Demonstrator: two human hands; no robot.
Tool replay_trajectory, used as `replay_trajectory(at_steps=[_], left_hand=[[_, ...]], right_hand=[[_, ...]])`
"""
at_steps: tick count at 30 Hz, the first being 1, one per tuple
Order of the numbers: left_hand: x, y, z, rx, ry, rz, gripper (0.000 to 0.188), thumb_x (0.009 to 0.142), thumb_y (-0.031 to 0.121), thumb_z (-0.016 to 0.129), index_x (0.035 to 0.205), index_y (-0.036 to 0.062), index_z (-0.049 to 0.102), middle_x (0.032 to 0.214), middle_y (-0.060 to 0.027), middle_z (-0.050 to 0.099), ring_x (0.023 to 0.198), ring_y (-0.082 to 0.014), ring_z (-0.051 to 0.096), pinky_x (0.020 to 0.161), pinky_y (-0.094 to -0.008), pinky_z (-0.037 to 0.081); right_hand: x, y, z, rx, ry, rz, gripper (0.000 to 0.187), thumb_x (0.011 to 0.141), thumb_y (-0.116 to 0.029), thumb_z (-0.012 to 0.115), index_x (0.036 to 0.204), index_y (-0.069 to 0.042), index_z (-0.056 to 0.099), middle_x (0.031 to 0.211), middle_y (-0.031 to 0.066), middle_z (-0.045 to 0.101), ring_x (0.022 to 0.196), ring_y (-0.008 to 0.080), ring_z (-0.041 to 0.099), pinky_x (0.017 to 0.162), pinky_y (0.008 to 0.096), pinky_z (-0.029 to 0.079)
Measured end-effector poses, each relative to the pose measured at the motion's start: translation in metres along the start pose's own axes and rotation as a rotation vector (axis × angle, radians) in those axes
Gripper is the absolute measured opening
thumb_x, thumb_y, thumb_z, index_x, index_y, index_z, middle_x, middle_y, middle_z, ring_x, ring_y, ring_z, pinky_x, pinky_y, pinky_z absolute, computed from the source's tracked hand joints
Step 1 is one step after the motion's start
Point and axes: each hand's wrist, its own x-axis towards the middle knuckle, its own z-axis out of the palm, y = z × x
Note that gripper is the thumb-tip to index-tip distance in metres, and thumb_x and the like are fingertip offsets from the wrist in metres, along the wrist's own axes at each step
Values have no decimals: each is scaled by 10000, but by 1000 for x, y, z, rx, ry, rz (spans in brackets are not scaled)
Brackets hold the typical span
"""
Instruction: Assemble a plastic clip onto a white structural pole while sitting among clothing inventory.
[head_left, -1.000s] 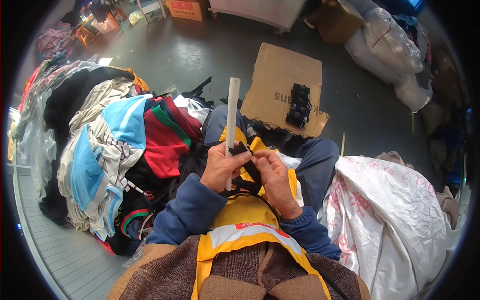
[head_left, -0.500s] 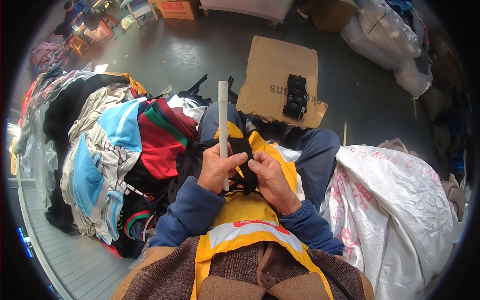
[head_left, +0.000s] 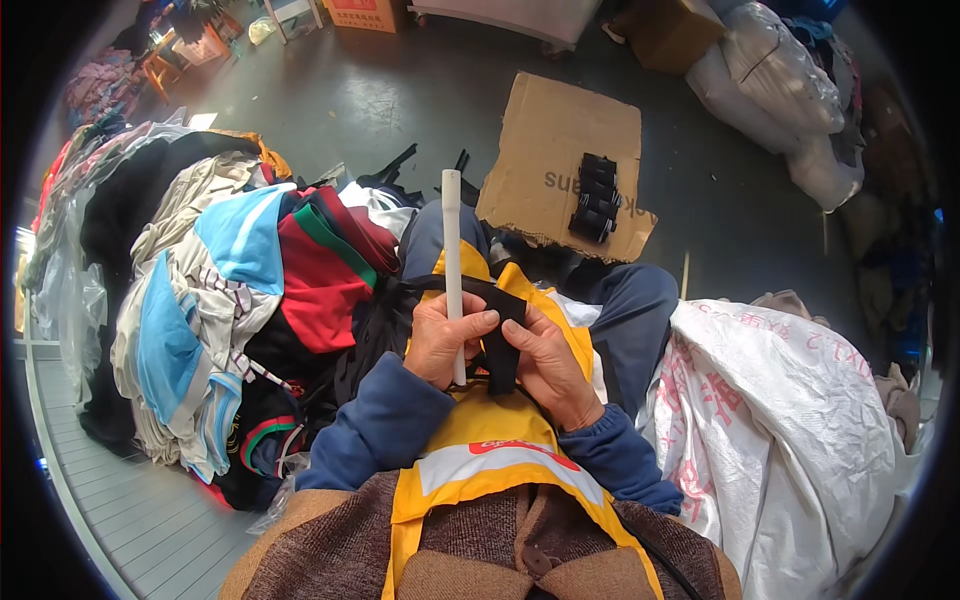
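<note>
In front of my lap, my left hand [head_left: 438, 342] is closed round a slim white tube [head_left: 452, 235] that stands nearly upright and is wider at its top end. Its thumb also presses on a black fabric strip [head_left: 497, 362]. My right hand [head_left: 553, 368] pinches the same strip between thumb and fingers, close beside the left. Part of the strip hangs down between the two hands. Below them lies the yellow apron [head_left: 490, 420] that I wear. The fingers under the fabric are partly hidden.
Heaped garments [head_left: 240, 240] lie at my left. A white woven sack [head_left: 770, 400] is close on my right. Ahead, a flattened cardboard piece [head_left: 540, 130] on the floor carries a row of black folded pieces [head_left: 596, 200]. Plastic-wrapped bundles [head_left: 780, 90] stand far right.
The black fabric between my hands has been spread flatter, and one end now hangs down as a strip. Both hands stay close together, the white tube still in the left.
</note>
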Motion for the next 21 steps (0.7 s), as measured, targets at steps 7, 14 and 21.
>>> replay_trajectory(at_steps=[7,14,21], left_hand=[[0,-4,-1,-87,49,87,204,701,24,716,801,50,540,613,-11,526,440,-78,454,402,-202,369],[-2,-3,2,-88,106,164,209,702,15,710,800,60,530,608,-5,528,440,-77,467,398,-203,372],[-2,-8,7,-82,89,146,200,727,27,701,821,70,530,617,3,513,451,-73,468,409,-202,383]], right_hand=[[0,1,6,-66,3,-87,219,842,-60,602,1036,-25,506,964,54,574,849,129,584,749,272,513],[5,6,-3,-112,36,-146,151,818,-44,631,912,-42,512,854,34,577,754,92,573,702,216,508],[6,9,-6,-148,55,-318,142,807,-33,642,888,-30,525,827,32,593,716,77,575,666,187,500]])
